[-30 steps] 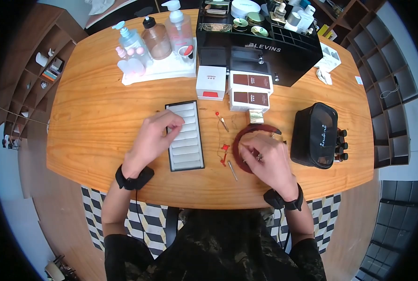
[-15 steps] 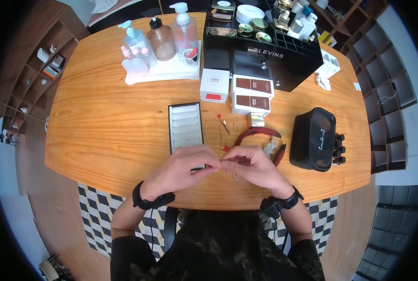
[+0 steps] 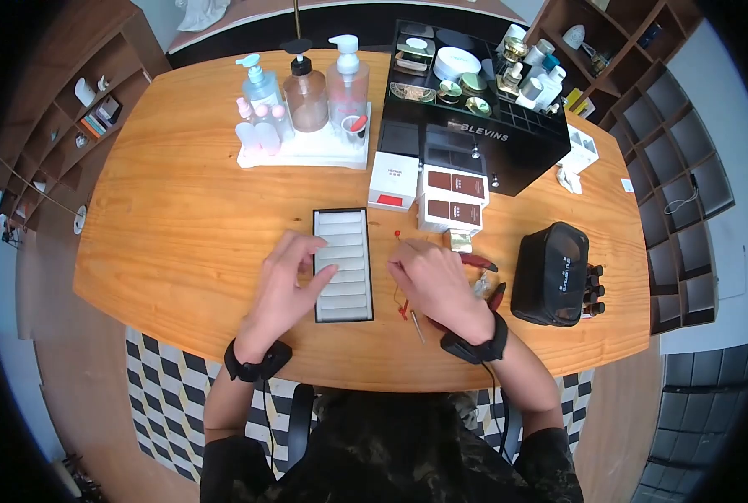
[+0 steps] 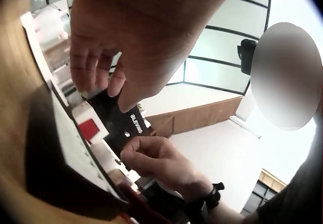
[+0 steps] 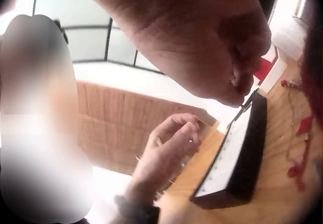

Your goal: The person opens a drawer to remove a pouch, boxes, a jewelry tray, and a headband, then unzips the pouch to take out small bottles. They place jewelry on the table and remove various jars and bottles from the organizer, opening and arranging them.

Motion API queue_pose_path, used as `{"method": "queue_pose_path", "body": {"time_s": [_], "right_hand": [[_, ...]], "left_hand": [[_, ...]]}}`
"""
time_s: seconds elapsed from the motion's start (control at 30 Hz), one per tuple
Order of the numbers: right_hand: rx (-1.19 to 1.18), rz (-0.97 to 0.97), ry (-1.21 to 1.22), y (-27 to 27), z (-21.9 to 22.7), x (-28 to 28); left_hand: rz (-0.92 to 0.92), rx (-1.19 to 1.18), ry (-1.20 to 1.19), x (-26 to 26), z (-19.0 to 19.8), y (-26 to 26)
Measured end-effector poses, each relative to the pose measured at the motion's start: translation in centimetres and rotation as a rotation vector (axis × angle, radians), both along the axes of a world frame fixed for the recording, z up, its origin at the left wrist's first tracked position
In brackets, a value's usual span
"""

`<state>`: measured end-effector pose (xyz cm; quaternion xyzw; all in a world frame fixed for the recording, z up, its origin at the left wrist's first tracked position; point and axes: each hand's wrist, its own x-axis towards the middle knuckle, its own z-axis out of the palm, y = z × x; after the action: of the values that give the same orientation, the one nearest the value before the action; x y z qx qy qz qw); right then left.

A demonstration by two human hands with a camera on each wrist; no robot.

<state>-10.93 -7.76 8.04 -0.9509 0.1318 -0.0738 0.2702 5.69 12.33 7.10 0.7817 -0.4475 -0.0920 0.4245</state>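
My left hand (image 3: 280, 285) hovers at the left side of a black-framed tray (image 3: 345, 317) with white padded rows. Thumb and fingers stand apart, with nothing between them in the left wrist view. On the other side of the tray is my right hand (image 3: 434, 283), its fingers curled in toward the thumb. No object shows at those fingertips in either wrist view. Beneath and beside this hand lie a cord with red charms (image 5: 305, 125) and a thin metal stick (image 3: 418, 327). The right hand and wrist partly cover a dark red curved band (image 3: 477, 261) with dark tips.
White and brown boxes (image 3: 449, 212) and a small gold-topped box (image 3: 458, 241) stand behind the right hand. Farther back are a black cosmetics organizer (image 3: 508, 151) and pump bottles (image 3: 307, 96) on a white stand (image 3: 307, 155). A black case (image 3: 550, 277) sits at the right.
My hands first came together in front of the tray. They have since parted: the left moved back to the tray's left side, while the right moved forward over the red-charmed cord.
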Motion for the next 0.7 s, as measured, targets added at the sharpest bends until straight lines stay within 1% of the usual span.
{"method": "queue_pose_path", "body": {"time_s": [0.03,0.07,0.13,0.17,0.23,0.3,0.4,0.57,0.7], "right_hand": [[-0.122,0.020,-0.008,0.0,-0.6,0.7],[-0.243,0.041,-0.016,-0.1,-1.2,1.3],[-0.278,0.054,-0.019,-0.1,-2.6,2.3],[-0.307,0.064,-0.018,-0.2,-3.2,2.6],[-0.319,0.073,-0.016,-0.2,-3.8,2.6],[-0.335,0.086,-0.016,-0.3,-3.9,2.7],[-0.321,0.052,0.007,-0.6,-3.7,2.5],[-0.225,-0.012,0.032,-0.7,-2.3,2.0],[-0.212,0.028,-0.012,-0.5,-3.0,2.8]], "left_hand": [[0.027,0.006,-0.075,0.6,-0.9,0.2],[0.028,0.001,-0.079,0.9,-1.2,0.5],[0.065,0.244,0.045,1.1,-1.4,1.1],[0.069,0.242,0.042,1.1,-1.3,1.2],[-0.014,0.349,0.126,0.8,-1.1,1.4],[-0.031,0.357,0.127,1.0,-1.6,1.6],[-0.055,0.365,0.129,1.1,-1.9,1.5],[-0.062,0.369,0.144,1.1,-1.8,1.1],[-0.098,0.371,0.126,1.0,-1.5,0.7]]}}
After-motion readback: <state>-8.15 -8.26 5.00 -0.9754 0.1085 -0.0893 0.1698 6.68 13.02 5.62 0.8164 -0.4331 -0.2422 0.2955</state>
